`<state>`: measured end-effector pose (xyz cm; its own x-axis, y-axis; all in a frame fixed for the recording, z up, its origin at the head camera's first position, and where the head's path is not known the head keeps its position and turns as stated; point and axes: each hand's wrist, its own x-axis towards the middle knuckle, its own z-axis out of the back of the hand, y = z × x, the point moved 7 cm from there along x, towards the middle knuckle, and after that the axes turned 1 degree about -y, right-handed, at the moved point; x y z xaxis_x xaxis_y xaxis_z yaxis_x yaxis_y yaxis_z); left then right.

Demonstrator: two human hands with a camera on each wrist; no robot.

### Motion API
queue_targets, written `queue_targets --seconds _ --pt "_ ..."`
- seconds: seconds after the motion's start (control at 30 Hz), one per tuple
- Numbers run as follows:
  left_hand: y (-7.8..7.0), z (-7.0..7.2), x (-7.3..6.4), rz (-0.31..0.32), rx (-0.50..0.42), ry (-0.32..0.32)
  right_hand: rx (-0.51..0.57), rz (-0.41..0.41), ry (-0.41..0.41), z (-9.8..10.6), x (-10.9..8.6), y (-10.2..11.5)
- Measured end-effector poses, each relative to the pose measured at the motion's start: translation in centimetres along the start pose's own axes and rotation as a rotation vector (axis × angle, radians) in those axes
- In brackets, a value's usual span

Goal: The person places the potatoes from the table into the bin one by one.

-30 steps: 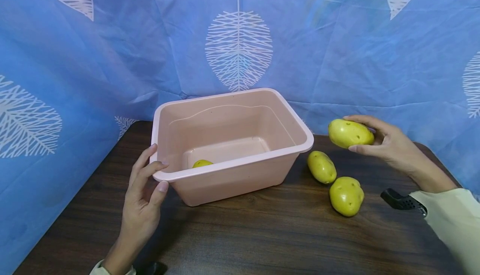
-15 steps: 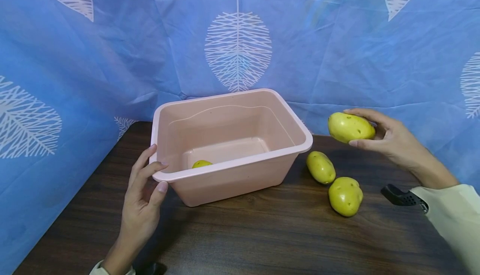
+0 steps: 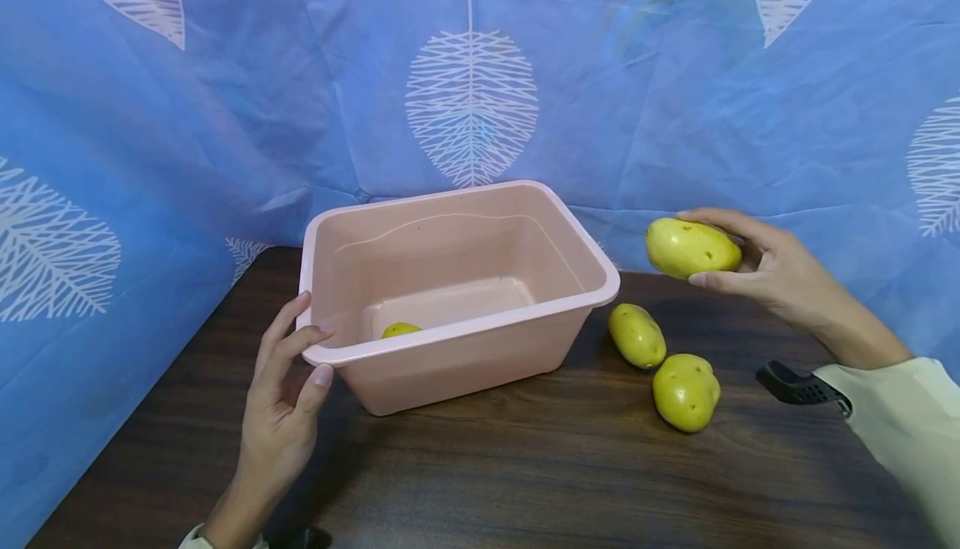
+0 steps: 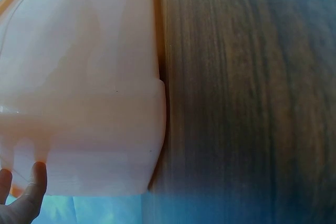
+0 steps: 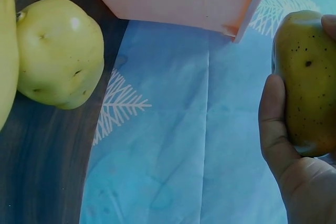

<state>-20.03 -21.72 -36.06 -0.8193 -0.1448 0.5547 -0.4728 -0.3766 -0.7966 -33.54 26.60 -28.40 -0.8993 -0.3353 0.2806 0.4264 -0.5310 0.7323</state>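
My right hand (image 3: 772,274) grips a yellow potato (image 3: 690,249) between thumb and fingers, raised above the table at the right. Small dark specks show on the potato (image 5: 310,87) in the right wrist view. At the left, my left hand (image 3: 281,407) holds the near left corner of a pink plastic tub (image 3: 480,326), fingers over the rim and thumb outside. Just the top of another potato (image 3: 401,329) shows inside the tub; the front wall hides the rest. Two more lie right of the tub, an oblong potato (image 3: 637,336) and a rounder, lumpy potato (image 3: 686,392).
The dark wooden table (image 3: 480,482) carries the tub near its back edge. A blue cloth (image 3: 337,99) with white leaf prints hangs behind and along the left side. A black strap (image 3: 798,384) sits at the right sleeve (image 3: 892,424).
My right hand has lifted the potato somewhat higher. The left hand keeps its hold on the tub's corner, and the potatoes on the table stay in place. The head view has shifted slightly.
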Motion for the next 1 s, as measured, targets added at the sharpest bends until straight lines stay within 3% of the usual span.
queue_targets --seconds 0.53,1.0 --pt "0.1 0.0 -0.2 -0.022 -0.015 -0.010 -0.015 -0.013 0.044 -1.1 1.4 2.4" --pt "0.0 -0.1 -0.2 -0.010 -0.025 -0.007 -0.004 0.054 0.085 -2.2 2.9 5.1"
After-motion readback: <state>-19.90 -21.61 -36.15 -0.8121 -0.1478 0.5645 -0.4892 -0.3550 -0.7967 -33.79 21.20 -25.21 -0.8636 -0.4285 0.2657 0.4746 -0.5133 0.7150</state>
